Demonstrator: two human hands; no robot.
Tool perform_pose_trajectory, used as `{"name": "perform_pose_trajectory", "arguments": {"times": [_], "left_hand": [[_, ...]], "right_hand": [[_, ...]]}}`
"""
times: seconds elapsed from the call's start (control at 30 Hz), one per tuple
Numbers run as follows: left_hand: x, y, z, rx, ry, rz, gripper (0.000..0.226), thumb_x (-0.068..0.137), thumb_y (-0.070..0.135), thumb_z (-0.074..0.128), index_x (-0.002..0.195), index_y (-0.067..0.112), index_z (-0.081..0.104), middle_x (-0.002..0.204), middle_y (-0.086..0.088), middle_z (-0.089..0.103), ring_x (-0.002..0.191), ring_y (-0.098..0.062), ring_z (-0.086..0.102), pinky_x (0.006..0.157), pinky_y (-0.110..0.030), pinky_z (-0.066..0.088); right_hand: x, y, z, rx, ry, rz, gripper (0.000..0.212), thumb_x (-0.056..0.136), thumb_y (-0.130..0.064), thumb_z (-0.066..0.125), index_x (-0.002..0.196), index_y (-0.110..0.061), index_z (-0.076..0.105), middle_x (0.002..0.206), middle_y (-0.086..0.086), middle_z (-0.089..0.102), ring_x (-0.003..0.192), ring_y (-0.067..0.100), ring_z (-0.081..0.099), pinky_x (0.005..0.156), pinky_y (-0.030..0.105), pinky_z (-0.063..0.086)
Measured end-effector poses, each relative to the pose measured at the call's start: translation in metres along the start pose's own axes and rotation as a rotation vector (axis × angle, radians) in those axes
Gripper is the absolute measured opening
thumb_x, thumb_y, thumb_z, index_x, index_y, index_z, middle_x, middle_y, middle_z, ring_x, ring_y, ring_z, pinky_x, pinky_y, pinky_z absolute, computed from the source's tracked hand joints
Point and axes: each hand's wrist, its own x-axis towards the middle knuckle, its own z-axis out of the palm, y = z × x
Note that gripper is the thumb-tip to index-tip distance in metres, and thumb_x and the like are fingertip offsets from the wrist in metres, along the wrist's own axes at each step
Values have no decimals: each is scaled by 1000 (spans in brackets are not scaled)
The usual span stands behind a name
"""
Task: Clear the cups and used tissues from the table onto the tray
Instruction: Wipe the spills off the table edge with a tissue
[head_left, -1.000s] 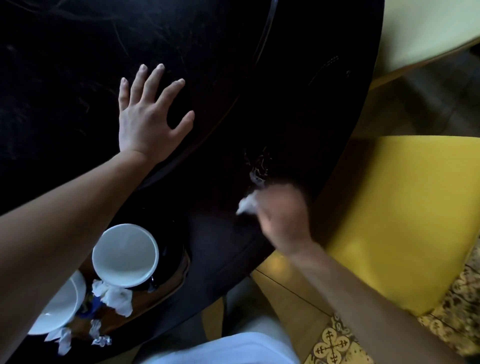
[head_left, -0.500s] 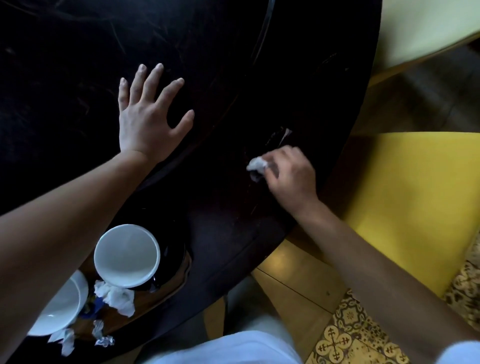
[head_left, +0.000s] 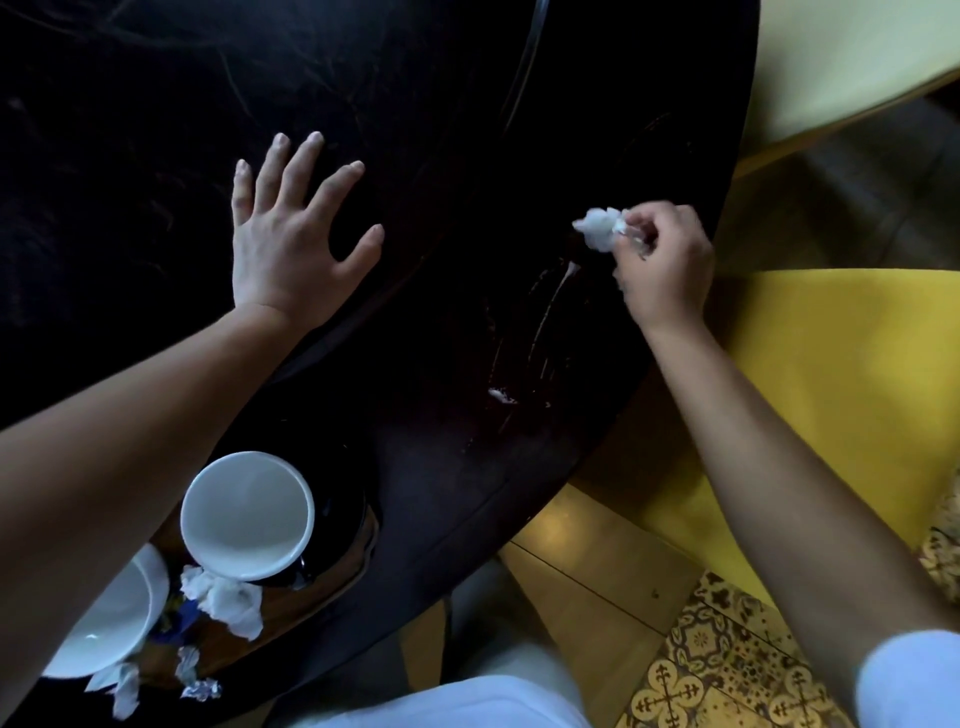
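My right hand (head_left: 667, 265) pinches a crumpled white tissue (head_left: 600, 231) over the right part of the dark round table (head_left: 467, 130). A pale wet streak (head_left: 553, 304) and a small white scrap (head_left: 501, 396) lie on the table below it. My left hand (head_left: 291, 234) rests flat on the tabletop with fingers spread. At the lower left a wooden tray (head_left: 337, 571) holds a white cup (head_left: 248, 514), a second white cup (head_left: 111, 623) partly hidden by my left arm, and crumpled tissues (head_left: 228, 603).
A yellow chair seat (head_left: 831, 389) stands right of the table, with a pale one (head_left: 841, 57) at the upper right. Patterned floor tiles (head_left: 727, 649) show at the lower right. The table edge curves from upper right down to the bottom centre.
My right hand has slid the tissue up the table, away from me and to the right, leaving a wet streak behind. The left hand has stayed flat in place.
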Motion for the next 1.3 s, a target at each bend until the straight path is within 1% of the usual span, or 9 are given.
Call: {"name": "perform_pose_trajectory", "arguments": {"times": [0.23, 0.37, 0.5, 0.57, 0.73, 0.9, 0.97, 1.13, 1.3], "left_hand": [[0, 0, 1, -3, -1, 1, 62, 97, 60, 49, 152, 34, 42, 169, -2, 24, 159, -26, 10, 127, -53, 2], [1, 0, 0, -3, -1, -1, 62, 97, 60, 48, 152, 33, 42, 169, -2, 23, 159, -26, 9, 127, -54, 2], [0, 0, 0, -3, -7, 0, 61, 98, 60, 48, 153, 33, 41, 169, -1, 22, 159, -25, 8, 127, -53, 1], [0, 0, 0, -4, -10, 1, 61, 98, 60, 48, 153, 33, 41, 169, -1, 22, 159, -25, 8, 127, -53, 1], [0, 0, 0, -4, -13, -6, 61, 98, 60, 49, 153, 34, 41, 169, -1, 22, 159, -25, 7, 127, -53, 1], [0, -2, 1, -6, -2, 0, 61, 97, 59, 49, 152, 34, 42, 169, -2, 23, 159, -25, 9, 127, -54, 2], [0, -2, 2, -1, 2, 2, 61, 97, 60, 49, 152, 34, 42, 169, -2, 23, 159, -25, 9, 127, -54, 3], [0, -1, 2, -1, 3, -2, 61, 97, 60, 49, 152, 34, 42, 169, -2, 23, 159, -26, 9, 127, -54, 3], [0, -1, 1, -5, -2, -1, 61, 97, 60, 48, 152, 33, 43, 169, -1, 23, 159, -26, 9, 127, -54, 2]], "right_hand": [[-49, -21, 15, -75, -193, -162, 28, 86, -27, 58, 106, -12, 71, 99, 9, 69, 91, 31, 62, 77, 38, 47], [-110, -31, 9, -79, -283, -218, 23, 86, -29, 71, 104, -15, 74, 95, 1, 67, 88, 21, 58, 76, 41, 52], [-117, -29, -4, -118, -275, -257, 33, 92, -47, 64, 107, -21, 77, 114, 2, 64, 103, 22, 55, 88, 39, 45], [-108, -25, -10, -148, -288, -269, 28, 92, -42, 63, 108, -22, 76, 117, 2, 64, 106, 24, 55, 89, 42, 45], [-111, -25, -11, -95, -393, -307, 20, 88, -25, 71, 107, -19, 71, 98, -1, 68, 93, 20, 59, 80, 38, 51], [-44, -16, -11, 40, -130, -107, 33, 81, -17, 71, 114, -17, 68, 96, 5, 66, 85, 20, 61, 78, 33, 49], [-4, -13, -5, 21, -65, -66, 29, 80, -20, 69, 108, -18, 70, 96, 6, 66, 84, 22, 63, 76, 33, 49], [43, -12, 11, -86, -105, -142, 23, 85, -22, 69, 108, -17, 74, 105, 8, 67, 95, 27, 66, 80, 35, 51], [2, -16, 14, -108, -191, -279, 25, 85, -20, 69, 109, -17, 74, 102, 8, 67, 95, 29, 65, 80, 41, 54]]}}
